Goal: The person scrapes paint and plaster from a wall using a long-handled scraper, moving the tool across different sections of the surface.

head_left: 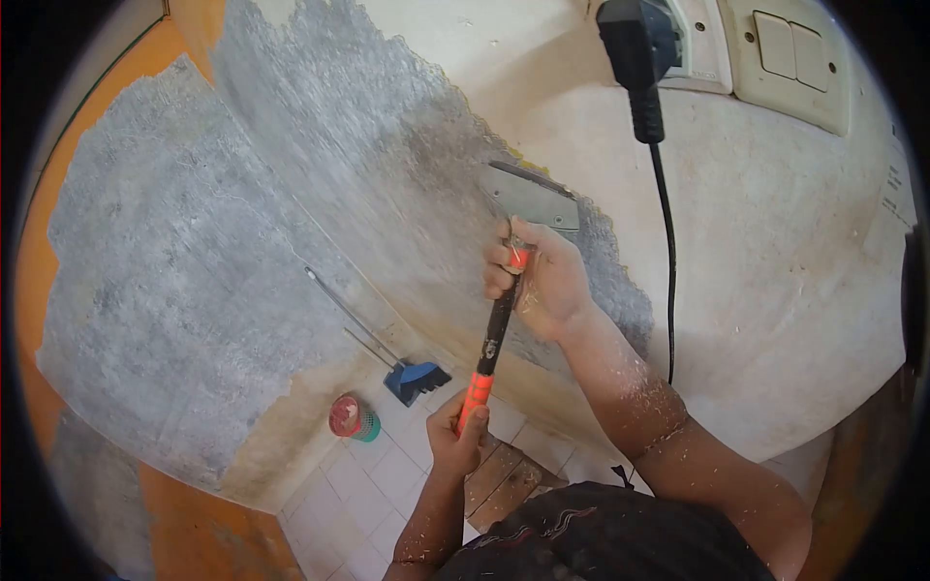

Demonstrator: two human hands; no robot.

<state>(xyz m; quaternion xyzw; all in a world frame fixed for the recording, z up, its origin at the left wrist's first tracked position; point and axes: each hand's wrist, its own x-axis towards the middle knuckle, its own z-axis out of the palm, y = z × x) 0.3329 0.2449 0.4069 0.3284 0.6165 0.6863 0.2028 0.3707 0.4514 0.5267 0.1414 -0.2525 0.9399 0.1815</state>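
A long-handled wall scraper (500, 324) with a black and orange handle slants up the wall. Its wide grey blade (533, 198) lies against the wall at the border between bare grey plaster (339, 126) and the pale paint (775, 242). My right hand (544, 276) grips the handle just below the blade, fingers wrapped round the orange collar. Lower down, my left hand (458, 438) is closed on the orange end of the handle. Pale flakes cling to both forearms.
A black plug (636, 44) sits in a socket at upper right, its cable (666, 242) hanging down the wall beside light switches (790, 53). On the tiled floor (387, 474) are a blue dustpan (417, 382) and a red-and-green basket (355, 417).
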